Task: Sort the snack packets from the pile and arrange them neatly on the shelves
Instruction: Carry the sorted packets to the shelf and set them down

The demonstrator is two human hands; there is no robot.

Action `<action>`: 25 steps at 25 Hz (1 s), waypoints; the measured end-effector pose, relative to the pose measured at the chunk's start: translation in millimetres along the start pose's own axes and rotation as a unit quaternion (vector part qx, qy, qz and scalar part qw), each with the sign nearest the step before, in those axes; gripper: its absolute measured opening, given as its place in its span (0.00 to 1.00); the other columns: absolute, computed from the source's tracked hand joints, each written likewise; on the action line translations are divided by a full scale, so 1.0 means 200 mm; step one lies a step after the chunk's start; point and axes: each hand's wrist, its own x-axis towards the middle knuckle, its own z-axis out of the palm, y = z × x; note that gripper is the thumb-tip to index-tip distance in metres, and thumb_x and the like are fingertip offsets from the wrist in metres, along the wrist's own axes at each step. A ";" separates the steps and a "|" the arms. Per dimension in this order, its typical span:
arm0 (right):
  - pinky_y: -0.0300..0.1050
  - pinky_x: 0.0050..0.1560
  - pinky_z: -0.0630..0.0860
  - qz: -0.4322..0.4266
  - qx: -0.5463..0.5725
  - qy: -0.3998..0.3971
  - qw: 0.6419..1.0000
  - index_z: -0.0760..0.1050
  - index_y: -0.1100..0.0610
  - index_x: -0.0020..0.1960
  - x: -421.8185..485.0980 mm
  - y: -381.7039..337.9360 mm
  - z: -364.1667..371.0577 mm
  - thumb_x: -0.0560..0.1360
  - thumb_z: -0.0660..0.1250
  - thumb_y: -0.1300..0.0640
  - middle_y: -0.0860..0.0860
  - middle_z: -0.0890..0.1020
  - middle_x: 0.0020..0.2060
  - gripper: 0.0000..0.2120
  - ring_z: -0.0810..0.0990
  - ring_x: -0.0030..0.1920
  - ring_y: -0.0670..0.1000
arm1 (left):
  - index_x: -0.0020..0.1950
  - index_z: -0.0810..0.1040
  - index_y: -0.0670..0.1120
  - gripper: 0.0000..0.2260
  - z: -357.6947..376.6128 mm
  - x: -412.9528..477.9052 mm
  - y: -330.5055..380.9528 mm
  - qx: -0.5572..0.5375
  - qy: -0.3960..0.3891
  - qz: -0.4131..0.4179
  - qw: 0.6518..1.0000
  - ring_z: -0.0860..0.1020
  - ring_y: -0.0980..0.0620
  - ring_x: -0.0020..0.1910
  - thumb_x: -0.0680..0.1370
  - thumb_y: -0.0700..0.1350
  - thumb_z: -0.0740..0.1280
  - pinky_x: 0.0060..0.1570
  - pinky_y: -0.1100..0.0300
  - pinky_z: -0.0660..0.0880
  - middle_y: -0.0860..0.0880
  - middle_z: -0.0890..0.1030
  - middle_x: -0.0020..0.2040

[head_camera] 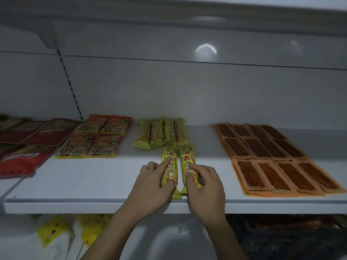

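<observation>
Two long yellow-green snack packets lie side by side near the front of the white shelf (93,184). My left hand (152,182) pinches the left packet (169,166) between forefinger and thumb. My right hand (204,184) pinches the right packet (187,160) the same way. Just behind them stands a row of several identical yellow-green packets (162,133).
On the same shelf lie orange-yellow packets (97,136), red packets (24,145) at the left, and a grid of flat orange packets with brown strips (272,156) at the right. Below the shelf lie yellow packets (54,231) and a dark heap (281,237).
</observation>
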 end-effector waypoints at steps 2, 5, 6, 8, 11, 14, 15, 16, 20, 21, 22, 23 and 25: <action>0.51 0.60 0.73 -0.006 -0.009 -0.004 1.000 0.78 0.42 0.59 0.01 0.01 0.00 0.77 0.65 0.50 0.40 0.77 0.54 0.11 0.75 0.55 0.44 | 0.79 0.53 0.62 0.33 0.01 0.01 -0.02 0.020 0.002 0.007 1.000 0.62 0.56 0.55 0.73 0.61 0.52 0.57 0.60 0.64 0.54 0.67 0.54; 0.52 0.61 0.73 -0.012 -0.017 -0.011 1.000 0.78 0.43 0.61 0.01 0.02 0.00 0.78 0.65 0.50 0.40 0.78 0.56 0.12 0.75 0.58 0.44 | 0.79 0.52 0.61 0.33 0.03 0.01 -0.01 0.053 0.020 0.017 0.998 0.63 0.55 0.54 0.73 0.61 0.51 0.57 0.59 0.65 0.54 0.68 0.55; 0.52 0.62 0.73 -0.017 -0.020 -0.014 1.000 0.78 0.43 0.62 0.01 0.02 0.00 0.78 0.64 0.50 0.40 0.78 0.57 0.13 0.75 0.58 0.44 | 0.80 0.51 0.60 0.33 0.04 0.01 -0.01 0.059 0.023 0.016 0.998 0.64 0.54 0.55 0.74 0.62 0.50 0.57 0.58 0.65 0.53 0.69 0.57; 0.53 0.62 0.73 -0.020 -0.020 -0.022 0.999 0.77 0.44 0.63 0.02 0.03 0.00 0.79 0.64 0.49 0.41 0.79 0.58 0.13 0.75 0.59 0.45 | 0.80 0.50 0.57 0.34 0.04 0.01 -0.02 0.060 0.024 0.009 0.998 0.65 0.52 0.58 0.74 0.63 0.49 0.59 0.57 0.65 0.52 0.70 0.60; 0.52 0.63 0.73 -0.022 0.003 -0.037 0.999 0.77 0.45 0.64 0.03 0.03 -0.02 0.78 0.65 0.48 0.43 0.78 0.59 0.15 0.75 0.60 0.46 | 0.80 0.51 0.56 0.35 0.04 0.00 -0.03 0.034 0.023 0.007 0.999 0.65 0.51 0.60 0.75 0.66 0.50 0.61 0.56 0.65 0.51 0.71 0.63; 0.47 0.64 0.72 -0.011 0.028 -0.070 0.997 0.76 0.43 0.65 0.05 0.03 -0.06 0.77 0.66 0.45 0.43 0.76 0.62 0.17 0.73 0.62 0.45 | 0.79 0.55 0.59 0.31 -0.01 -0.01 -0.04 -0.038 0.009 0.006 0.999 0.65 0.50 0.65 0.77 0.68 0.55 0.66 0.53 0.65 0.52 0.69 0.67; 0.47 0.65 0.72 -0.010 0.023 -0.082 0.996 0.75 0.43 0.66 0.07 0.03 -0.09 0.77 0.65 0.44 0.44 0.76 0.63 0.18 0.72 0.63 0.45 | 0.77 0.57 0.60 0.30 -0.03 -0.01 -0.04 -0.058 0.015 0.007 0.998 0.65 0.49 0.67 0.77 0.68 0.56 0.66 0.52 0.65 0.52 0.68 0.69; 0.48 0.65 0.71 -0.010 0.016 -0.090 0.996 0.75 0.42 0.66 0.09 0.02 -0.11 0.77 0.65 0.43 0.44 0.75 0.64 0.18 0.72 0.64 0.46 | 0.77 0.59 0.60 0.30 -0.06 0.00 -0.05 -0.065 0.028 0.006 0.997 0.65 0.49 0.69 0.76 0.69 0.56 0.67 0.52 0.66 0.52 0.67 0.70; 0.44 0.61 0.70 -0.010 -0.023 -0.127 0.992 0.73 0.44 0.68 0.24 -0.05 -0.18 0.78 0.64 0.43 0.46 0.74 0.64 0.19 0.73 0.64 0.47 | 0.75 0.67 0.53 0.34 -0.22 0.10 -0.10 0.003 0.085 0.001 0.996 0.65 0.45 0.70 0.72 0.68 0.55 0.67 0.51 0.65 0.47 0.69 0.72; 0.43 0.60 0.69 -0.016 -0.042 -0.141 0.989 0.72 0.45 0.69 0.30 -0.08 -0.18 0.78 0.64 0.44 0.47 0.74 0.65 0.20 0.73 0.64 0.49 | 0.73 0.69 0.52 0.34 -0.26 0.15 -0.12 0.021 0.093 0.005 0.995 0.66 0.44 0.70 0.72 0.68 0.55 0.67 0.51 0.65 0.46 0.71 0.71; 0.43 0.59 0.69 -0.024 -0.062 -0.156 0.986 0.72 0.46 0.69 0.35 -0.11 -0.18 0.78 0.64 0.45 0.49 0.74 0.66 0.20 0.74 0.64 0.50 | 0.72 0.70 0.52 0.34 -0.29 0.21 -0.14 0.039 0.097 0.010 0.995 0.69 0.43 0.69 0.72 0.68 0.55 0.66 0.51 0.66 0.45 0.73 0.69; 0.42 0.57 0.70 -0.030 -0.084 -0.172 0.981 0.72 0.47 0.70 0.41 -0.15 -0.16 0.78 0.64 0.46 0.50 0.74 0.67 0.20 0.74 0.64 0.52 | 0.72 0.71 0.52 0.34 -0.32 0.28 -0.15 0.056 0.095 0.008 0.994 0.71 0.42 0.68 0.71 0.68 0.56 0.65 0.51 0.69 0.44 0.75 0.68; 0.40 0.53 0.71 -0.022 -0.139 -0.211 0.967 0.71 0.47 0.70 0.53 -0.21 -0.11 0.79 0.64 0.48 0.52 0.75 0.68 0.21 0.76 0.62 0.53 | 0.73 0.68 0.55 0.33 -0.35 0.43 -0.18 0.109 0.070 -0.035 0.991 0.72 0.42 0.68 0.72 0.68 0.58 0.65 0.51 0.70 0.44 0.74 0.69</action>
